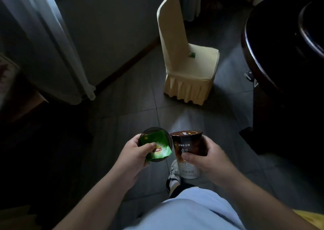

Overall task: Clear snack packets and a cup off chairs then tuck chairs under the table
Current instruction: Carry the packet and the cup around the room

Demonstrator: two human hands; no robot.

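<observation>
Ahead, a small green packet (pixel 192 54) lies far off on the chair (pixel 201 63) seat, slightly right of both full hands: left hand (pixel 135 152) pinching a green packet, right hand (pixel 208 156) wrapped round the cup (pixel 188 152).

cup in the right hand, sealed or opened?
Sealed: the cup in the right hand has its brown lid flat across the rim.

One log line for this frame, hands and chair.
left hand: holds green snack packet | right hand: holds brown paper cup | cream-covered chair: small green item on seat
</observation>
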